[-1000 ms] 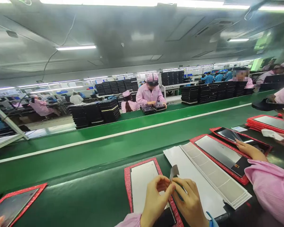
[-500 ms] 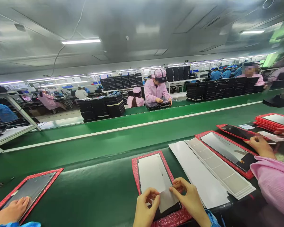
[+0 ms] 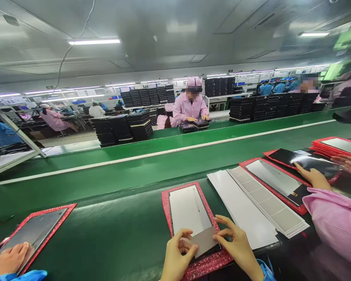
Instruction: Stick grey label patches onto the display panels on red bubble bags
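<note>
Hands point(image 3: 176, 251) point(image 3: 236, 244) in a fingertip pinch at either end of a thin, matte, grey-brown sheet point(image 3: 204, 241)

- The one view looked from the wearer's head, forward and down across the green surface point(image 3: 111, 238).
- The left hand point(image 3: 178, 251) and right hand point(image 3: 236, 246) lay close to it, low and right of centre.
- The ceiling point(image 3: 140, 19), farther off, filled the top.
- The view leaned, the white stripe point(image 3: 175, 150) climbing rightward.

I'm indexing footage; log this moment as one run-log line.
left grip: gray film, left edge | right grip: film's right edge | film: over panel | panel: on red bubble wrap
</note>
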Available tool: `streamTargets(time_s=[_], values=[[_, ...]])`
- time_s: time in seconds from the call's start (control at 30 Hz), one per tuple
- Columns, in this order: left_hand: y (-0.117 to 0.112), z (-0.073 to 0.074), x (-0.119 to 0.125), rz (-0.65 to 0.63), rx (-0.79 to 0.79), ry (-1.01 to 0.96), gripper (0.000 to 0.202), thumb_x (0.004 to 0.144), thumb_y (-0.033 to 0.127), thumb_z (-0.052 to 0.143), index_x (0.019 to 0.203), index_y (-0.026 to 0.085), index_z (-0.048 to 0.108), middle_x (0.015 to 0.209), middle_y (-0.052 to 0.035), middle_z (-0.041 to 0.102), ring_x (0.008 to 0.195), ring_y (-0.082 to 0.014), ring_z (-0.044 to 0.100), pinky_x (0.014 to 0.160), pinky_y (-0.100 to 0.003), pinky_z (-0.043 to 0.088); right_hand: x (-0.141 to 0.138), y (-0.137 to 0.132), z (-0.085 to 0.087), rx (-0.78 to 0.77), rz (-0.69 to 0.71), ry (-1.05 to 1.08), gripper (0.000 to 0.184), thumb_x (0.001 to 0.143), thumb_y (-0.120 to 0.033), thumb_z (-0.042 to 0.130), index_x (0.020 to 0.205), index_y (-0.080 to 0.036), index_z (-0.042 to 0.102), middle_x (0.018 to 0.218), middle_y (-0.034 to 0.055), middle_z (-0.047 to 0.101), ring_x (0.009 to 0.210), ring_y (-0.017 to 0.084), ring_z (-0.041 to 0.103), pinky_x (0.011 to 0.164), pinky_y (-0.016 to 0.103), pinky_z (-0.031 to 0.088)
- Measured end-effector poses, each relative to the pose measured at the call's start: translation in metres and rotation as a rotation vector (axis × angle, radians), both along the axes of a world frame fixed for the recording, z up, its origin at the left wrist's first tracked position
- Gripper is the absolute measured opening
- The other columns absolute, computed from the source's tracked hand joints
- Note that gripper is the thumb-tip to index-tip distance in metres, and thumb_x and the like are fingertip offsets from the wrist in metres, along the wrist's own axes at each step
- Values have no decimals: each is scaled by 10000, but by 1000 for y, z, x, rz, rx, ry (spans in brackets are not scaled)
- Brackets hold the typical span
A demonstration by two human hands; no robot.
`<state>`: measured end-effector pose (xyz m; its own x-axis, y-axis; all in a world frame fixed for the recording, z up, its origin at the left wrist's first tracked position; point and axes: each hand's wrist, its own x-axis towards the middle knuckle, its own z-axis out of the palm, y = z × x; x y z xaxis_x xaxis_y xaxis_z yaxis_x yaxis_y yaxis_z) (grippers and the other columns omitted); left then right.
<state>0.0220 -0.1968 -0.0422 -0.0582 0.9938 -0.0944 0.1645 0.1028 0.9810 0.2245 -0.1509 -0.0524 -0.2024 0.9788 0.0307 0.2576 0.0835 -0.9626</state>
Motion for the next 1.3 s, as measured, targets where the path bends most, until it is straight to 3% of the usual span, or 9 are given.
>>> streamTargets(time_s=[0.1,0.27,0.73,1.3], values=[[-1,-1,0,14,-17,5,348,649,321,685,942,178,561,905,-20,582,562,-81,554,498,-188,406,3,1,-4,-36,37,23,432,708,-237,604,1116,-238,463,962,1,553,673,101,629,694,225,484],[-1,-5,-1,19,9,41,359,659,313,671,972,189,547,901,-16,560,564,-87,557,489,-199,406,9,1,-7,-61,132,42,423,724,-207,567,1125,-236,434,942,-13,515,649,80,625,649,200,462],[0,-3,0,-6,12,103,392,660,287,658,1017,209,517,921,-15,539,572,-88,579,491,-204,399,14,0,-5,-3,178,18,395,729,-226,561,1115,-217,480,932,13,545,712,101,625,747,249,480],[2,-3,-1,-36,-17,95,399,655,251,641,1030,211,513,855,12,517,541,-68,546,471,-182,371,14,1,-2,-50,182,41,406,729,-263,581,1119,-199,486,994,53,572,728,118,636,790,289,481]])
